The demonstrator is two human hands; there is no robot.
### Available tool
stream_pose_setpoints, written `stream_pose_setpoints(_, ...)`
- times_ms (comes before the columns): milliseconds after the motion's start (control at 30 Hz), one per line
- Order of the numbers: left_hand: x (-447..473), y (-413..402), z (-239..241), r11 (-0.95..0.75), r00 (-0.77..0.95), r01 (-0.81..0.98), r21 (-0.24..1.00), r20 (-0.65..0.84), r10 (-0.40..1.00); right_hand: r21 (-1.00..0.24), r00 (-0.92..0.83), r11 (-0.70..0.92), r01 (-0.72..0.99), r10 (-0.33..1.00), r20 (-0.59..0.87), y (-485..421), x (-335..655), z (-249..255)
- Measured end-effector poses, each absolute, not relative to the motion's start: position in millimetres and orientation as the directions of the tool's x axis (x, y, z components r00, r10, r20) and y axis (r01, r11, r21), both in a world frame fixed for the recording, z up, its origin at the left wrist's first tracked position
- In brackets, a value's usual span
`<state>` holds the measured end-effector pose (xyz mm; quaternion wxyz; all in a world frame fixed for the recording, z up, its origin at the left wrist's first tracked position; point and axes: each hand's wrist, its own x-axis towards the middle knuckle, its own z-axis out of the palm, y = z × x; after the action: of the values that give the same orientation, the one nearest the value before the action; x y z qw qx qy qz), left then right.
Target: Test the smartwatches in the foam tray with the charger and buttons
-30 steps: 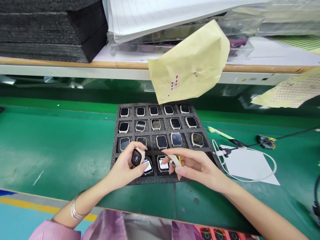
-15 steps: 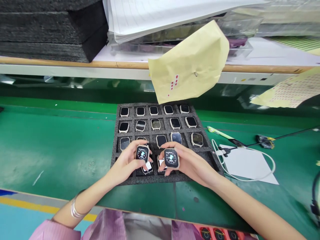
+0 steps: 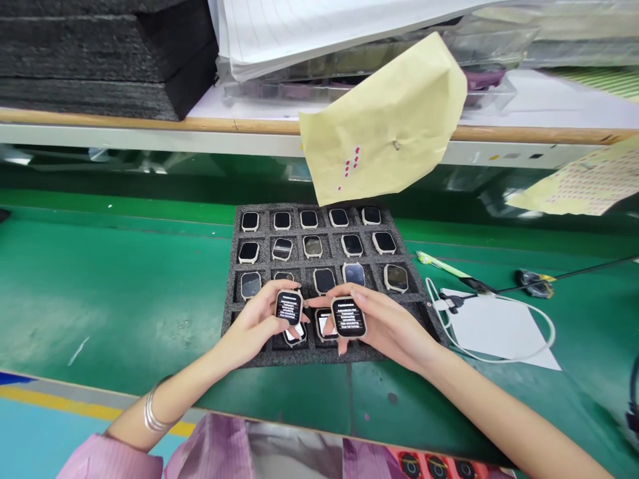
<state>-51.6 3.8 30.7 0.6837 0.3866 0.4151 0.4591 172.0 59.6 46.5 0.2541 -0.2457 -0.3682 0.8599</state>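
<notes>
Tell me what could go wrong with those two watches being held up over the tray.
The smartwatch in the left hand could slip and strike the watches in the foam tray below, perhaps scratching screens. It is also close to the smartwatch in the right hand, so the two might knock together.

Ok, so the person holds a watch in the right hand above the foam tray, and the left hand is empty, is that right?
Not quite: the left hand isn't empty. The head view shows it holding a watch too, the left watch. The rest stands: the right hand holds the right watch above the foam tray.
</notes>
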Motion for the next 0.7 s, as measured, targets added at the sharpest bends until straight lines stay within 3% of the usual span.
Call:
stream_pose_setpoints(300, -51.7, 3.4, 28.7, 0.308, 0.227, -0.346, 0.886, -0.24, 0.944, -0.795, -0.687, -0.562, -0.227, 0.671, -0.278, 59.7, 173.1, 45.6)
stream_pose_setpoints(700, -52.4, 4.2, 27.2, 0.275, 0.241, -0.293, 0.916, -0.207, 0.948, -0.897, -0.741, -0.408, -0.171, 0.653, -0.156, 54.4, 174.2, 42.5)
